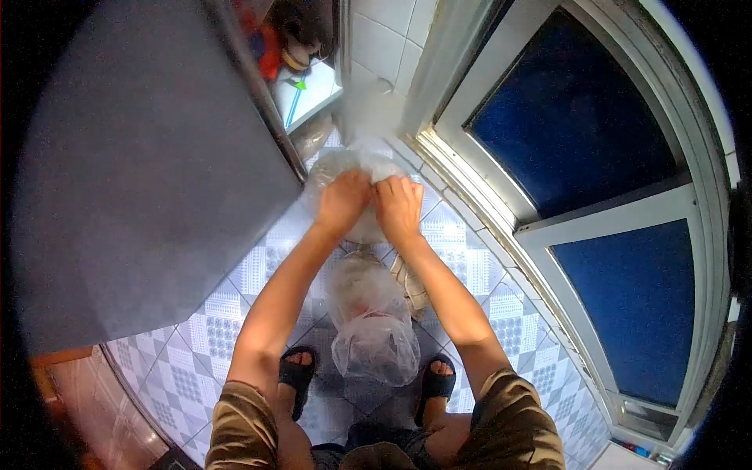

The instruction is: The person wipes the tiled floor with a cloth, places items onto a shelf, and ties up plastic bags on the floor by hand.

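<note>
My left hand [343, 204] and my right hand [400, 205] are close together at the top of a pale, translucent plastic bag [365, 229] on the floor. Fingers of both hands are curled in and closed on the bag's plastic. Something whitish inside it is too blurred to name. Nearer my feet, a second clear plastic bag [376, 345] lies crumpled on the tiles, with pale and reddish contents showing through. A beige, cloth-like piece [410, 286] sticks out beside it, below my right forearm.
A large grey panel [149, 172] fills the left side. A white-framed glass door or window [580, 117] runs along the right. Behind the bags is a white shelf [317, 90] with red and dark items. My sandalled feet stand on patterned floor tiles [211, 329].
</note>
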Motion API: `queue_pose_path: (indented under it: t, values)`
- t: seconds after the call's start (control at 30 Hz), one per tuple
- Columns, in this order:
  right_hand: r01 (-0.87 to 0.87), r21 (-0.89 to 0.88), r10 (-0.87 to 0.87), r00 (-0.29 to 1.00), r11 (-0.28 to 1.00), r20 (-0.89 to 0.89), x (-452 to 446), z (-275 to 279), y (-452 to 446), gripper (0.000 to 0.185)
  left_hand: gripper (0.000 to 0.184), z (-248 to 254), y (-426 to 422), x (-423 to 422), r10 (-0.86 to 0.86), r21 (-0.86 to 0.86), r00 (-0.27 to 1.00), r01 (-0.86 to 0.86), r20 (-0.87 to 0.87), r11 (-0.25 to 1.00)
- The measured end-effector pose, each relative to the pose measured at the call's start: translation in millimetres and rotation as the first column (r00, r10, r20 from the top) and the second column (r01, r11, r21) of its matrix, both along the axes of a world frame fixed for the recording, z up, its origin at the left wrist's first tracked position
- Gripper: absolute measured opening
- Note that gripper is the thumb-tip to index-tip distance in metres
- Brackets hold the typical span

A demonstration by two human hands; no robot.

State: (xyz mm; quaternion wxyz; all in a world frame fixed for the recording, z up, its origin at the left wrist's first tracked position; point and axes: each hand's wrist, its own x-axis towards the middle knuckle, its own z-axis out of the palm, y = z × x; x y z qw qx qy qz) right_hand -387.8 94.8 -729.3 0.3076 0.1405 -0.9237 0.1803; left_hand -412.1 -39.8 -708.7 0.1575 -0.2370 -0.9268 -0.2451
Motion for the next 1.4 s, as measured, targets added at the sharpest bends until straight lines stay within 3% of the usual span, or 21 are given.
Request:
queue_pose_path:
  t: [0.07, 0.13, 0.17, 0.23, 0.27, 0.33, 0.47, 0.53, 0.67, 0.73, 0.77, 0.83, 0.97, 1.03, 1.1, 1.13, 1.2, 1.27, 1.33, 1.4]
  values:
    - [0.005, 0.044, -0.005, 1.0, 0.999, -0.021, 1, -4, -1, 0.007, 0.018, -4, -2, 0, 0.075, 0.031, 0.992, -0.078, 0.1, 0.996]
    - [0.012, 0.083, -0.009, 0.999, 0.996, -0.046, 3, -9, -1, 0.008, 0.02, -12, -9, -6, -0.045, 0.306, 0.956, -0.048, 0.288, 0.951]
    - [0.007, 0.057, -0.002, 0.996, 0.998, -0.086, 3, -12, 2, 0.01, 0.02, -15, -12, -8, -0.04, 0.304, 0.957, -0.052, 0.288, 0.951]
    - [0.003, 0.029, 0.001, 0.992, 1.0, -0.124, 5, -13, 8, 0.012, 0.018, -23, -17, -12, -0.227, 0.516, 0.833, -0.081, 0.505, 0.853]
    - [-0.036, 0.008, 0.036, 0.992, 0.999, -0.125, 7, -9, 12, 0.013, 0.018, -35, -19, -15, -0.226, 0.514, 0.831, -0.082, 0.509, 0.854]
    - [-0.076, -0.007, 0.074, 0.99, 0.997, -0.123, 9, -7, 13, 0.014, 0.016, -47, -17, -17, -0.332, 0.675, 0.779, -0.154, 0.533, 0.722]
    - [-0.117, -0.063, 0.107, 0.983, 0.991, -0.148, 9, -6, 15, 0.011, 0.013, -33, -15, -8, -0.298, 0.643, 0.789, -0.155, 0.538, 0.75]
    - [-0.12, -0.065, 0.111, 0.985, 0.991, -0.13, 8, -3, 15, 0.009, 0.012, -25, -13, -2, -0.187, 0.577, 0.839, -0.173, 0.511, 0.799]
    - [-0.167, -0.059, 0.165, 0.986, 0.984, -0.038, 5, 7, 11, 0.008, 0.014, -38, -7, -6, -0.184, 0.613, 0.849, -0.192, 0.496, 0.766]
    - [-0.201, -0.021, 0.201, 0.98, 0.979, 0.0, 3, 9, 13, 0.008, 0.016, -29, -4, 0, -0.07, 0.445, 0.945, -0.084, 0.318, 0.891]
    - [-0.199, 0.015, 0.199, 0.979, 0.98, 0.046, 1, 7, 14, 0.008, 0.016, -26, -2, 0, -0.068, 0.449, 0.946, -0.087, 0.318, 0.889]
    - [-0.199, 0.052, 0.194, 0.977, 0.979, 0.09, 0, 8, 16, 0.008, 0.019, -19, 2, -1, -0.05, 0.38, 0.993, 0.006, 0.107, 0.925]
    - [-0.204, -0.108, 0.21, 0.977, 0.973, 0.047, 8, 15, 19, 0.007, 0.017, -16, 4, -8, -0.103, 0.34, 0.989, 0.061, 0.109, 0.939]
    - [-0.221, -0.14, 0.228, 0.973, 0.965, 0.031, 12, 14, 24, 0.006, 0.016, -18, 2, -16, -0.092, 0.295, 0.973, 0.027, 0.21, 0.955]
    - [-0.193, -0.381, 0.196, 0.98, 0.904, -0.032, 14, 4, 32, 0.004, 0.015, -18, -8, -25, -0.089, 0.294, 0.964, 0.012, 0.251, 0.956]
    - [-0.195, -0.379, 0.197, 0.98, 0.905, -0.034, 13, 1, 36, 0.004, 0.015, -17, -13, -28, -0.082, 0.29, 0.953, -0.006, 0.29, 0.957]
    - [-0.028, -0.8, 0.273, 0.947, 0.599, 0.171, 11, -5, 49, 0.003, 0.013, -18, -17, -27, -0.083, 0.326, 0.97, 0.004, 0.23, 0.945]
    - [-0.011, -0.851, 0.312, 0.933, 0.525, 0.181, 6, -5, 57, 0.004, 0.012, -9, -10, -19, -0.092, 0.354, 0.981, 0.026, 0.17, 0.935]
    - [0.045, -0.905, 0.354, 0.911, 0.422, 0.211, 3, -3, 59, 0.006, 0.015, 7, 8, -3, -0.205, 0.381, 0.978, 0.207, -0.046, 0.901]
    - [0.051, -0.914, 0.374, 0.902, 0.403, 0.216, 2, 0, 54, 0.005, 0.017, 12, 24, 4, -0.214, 0.354, 0.975, 0.223, -0.065, 0.908]
